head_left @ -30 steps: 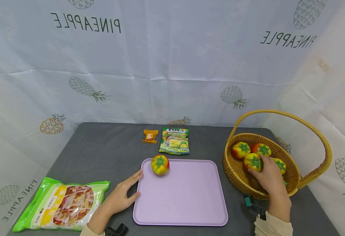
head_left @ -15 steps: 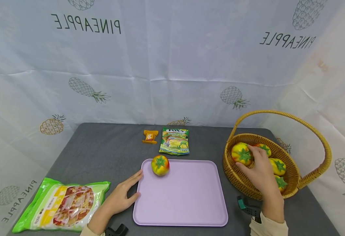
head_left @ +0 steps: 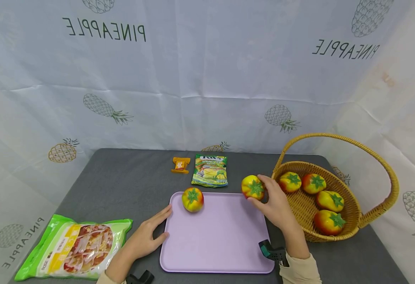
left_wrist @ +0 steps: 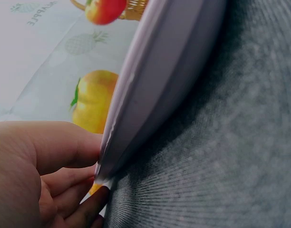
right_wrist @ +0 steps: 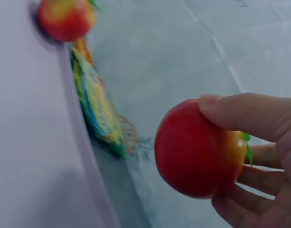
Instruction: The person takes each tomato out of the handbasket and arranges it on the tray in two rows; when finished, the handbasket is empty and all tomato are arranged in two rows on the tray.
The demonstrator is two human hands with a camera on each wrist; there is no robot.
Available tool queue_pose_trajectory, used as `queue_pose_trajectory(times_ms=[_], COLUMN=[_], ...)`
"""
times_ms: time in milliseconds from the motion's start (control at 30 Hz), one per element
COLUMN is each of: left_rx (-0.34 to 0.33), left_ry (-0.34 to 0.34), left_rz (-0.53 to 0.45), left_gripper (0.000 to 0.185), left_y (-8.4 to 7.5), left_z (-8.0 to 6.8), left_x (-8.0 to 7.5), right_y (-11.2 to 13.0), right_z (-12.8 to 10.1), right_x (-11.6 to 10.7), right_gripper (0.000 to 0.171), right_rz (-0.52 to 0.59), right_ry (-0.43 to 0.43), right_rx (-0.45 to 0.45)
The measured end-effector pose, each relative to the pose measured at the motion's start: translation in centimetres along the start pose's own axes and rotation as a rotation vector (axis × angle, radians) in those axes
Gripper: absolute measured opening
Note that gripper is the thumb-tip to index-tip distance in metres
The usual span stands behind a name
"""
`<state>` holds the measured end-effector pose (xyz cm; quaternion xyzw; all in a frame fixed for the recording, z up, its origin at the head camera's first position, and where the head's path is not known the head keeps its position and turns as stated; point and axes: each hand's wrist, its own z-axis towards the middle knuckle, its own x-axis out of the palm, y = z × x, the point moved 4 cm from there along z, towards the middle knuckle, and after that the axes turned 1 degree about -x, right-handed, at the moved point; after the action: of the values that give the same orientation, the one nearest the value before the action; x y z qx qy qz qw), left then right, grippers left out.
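Note:
My right hand grips a red-and-yellow tomato with a green star-shaped top, over the back right corner of the lilac tray. In the right wrist view, thumb and fingers span the red tomato, raised beside the tray's rim. A second tomato sits in the tray's back left corner. Stretched out at the tray's left edge, my left hand touches the rim with its fingertips; the left wrist view shows the thumb against that rim.
Right of the tray stands a wicker basket with a tall handle and several tomatoes inside. Behind the tray lie a green sweets packet and a small orange-wrapped snack. A large green-and-white food bag lies at the left.
My right hand has taken a tomato from among those in the basket and carried it left, out over the tray's back right corner. The left hand has stayed at the tray's edge.

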<state>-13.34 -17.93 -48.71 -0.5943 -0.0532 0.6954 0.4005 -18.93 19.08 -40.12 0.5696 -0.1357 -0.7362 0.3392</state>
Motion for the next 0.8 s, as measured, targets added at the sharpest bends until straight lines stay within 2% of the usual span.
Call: queue_pose_trajectory(times_ms=[233, 433, 600, 800], left_rx=[0.013, 0.059, 0.06, 0.032], left_ry=[-0.012, -0.05, -0.049, -0.023], left_rz=[-0.014, -0.018, -0.014, 0.0], left_gripper=[0.059, 0.057, 0.057, 0.059], left_y=[0.1, 0.0, 0.1, 0.2], left_z=[0.0, 0.0, 0.0, 0.0], left_x=[0.1, 0.2, 0.3, 0.2], right_y=[1.1, 2.3, 2.9, 3.1], right_z=[0.5, 1.0, 1.2, 1.2], right_x=[4.1, 6.9, 8.4, 9.2], right_gripper=[0.071, 0.07, 0.069, 0.068], right_rz=[0.071, 0.099, 0.122, 0.108], right_ry=[0.048, 0.104, 0.146, 0.153], right_rx=[0.004, 0.029, 0.023, 0.013])
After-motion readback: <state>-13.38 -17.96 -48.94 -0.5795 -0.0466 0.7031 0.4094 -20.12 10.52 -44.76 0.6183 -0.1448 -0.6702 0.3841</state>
